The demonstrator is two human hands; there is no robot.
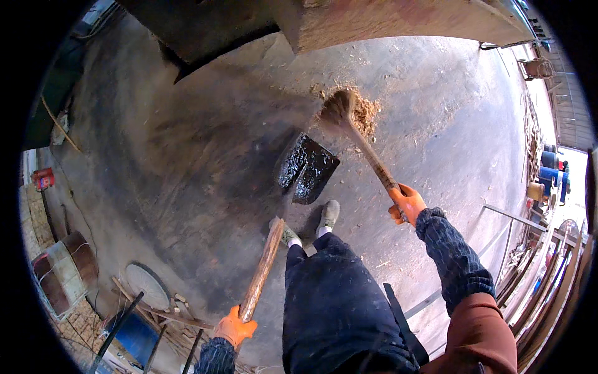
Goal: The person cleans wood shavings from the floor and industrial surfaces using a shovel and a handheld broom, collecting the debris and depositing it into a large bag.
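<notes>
My left hand (235,326), in an orange glove, is closed round the wooden handle of a shovel (319,176). The shovel's dark, speckled blade rests on the floor just ahead of my shoes. In my right hand (408,204), also gloved in orange, is the handle of a broom (367,149). Its brown bristle head is on the floor beyond the shovel blade, slightly blurred. The bristles are against a pile of wood shavings (366,115), part of which they hide. A gap of bare floor lies between the pile and the blade.
A large brown machine or bench (398,25) overhangs the far side. To the right lie long boards (548,280) and a metal frame (517,218), with blue barrels (551,177) farther off. A round lid (147,285), a blue container (134,340) and a red can (43,179) are at left.
</notes>
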